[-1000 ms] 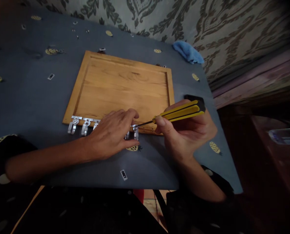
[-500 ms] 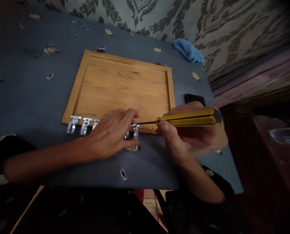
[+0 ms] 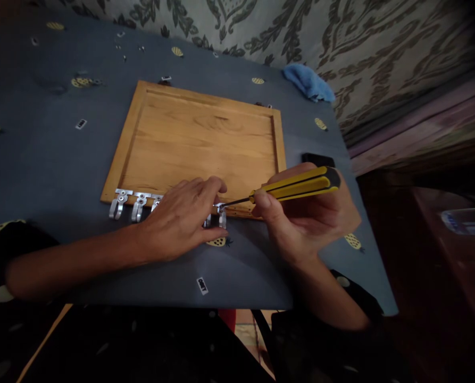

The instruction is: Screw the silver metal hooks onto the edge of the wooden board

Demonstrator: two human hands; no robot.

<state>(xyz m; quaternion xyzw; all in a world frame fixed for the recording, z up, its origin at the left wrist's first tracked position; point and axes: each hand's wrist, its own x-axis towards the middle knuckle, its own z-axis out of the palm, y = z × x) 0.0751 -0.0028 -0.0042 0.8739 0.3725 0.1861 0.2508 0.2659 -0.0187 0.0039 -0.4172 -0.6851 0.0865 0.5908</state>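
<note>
Head view: the right hand grips a screwdriver, its tip at the metal hook rail; the left hand, open and palm-down across it, seemingly steadies it along the near edge of the wooden board, back from the table's front edge.

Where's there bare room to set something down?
Bare printed tablecloth lies between the wooden panel and left sleeve, and between left forearm and front edge. Crowded: the row of metal hooks, where left hand and screwdriver work.
</note>
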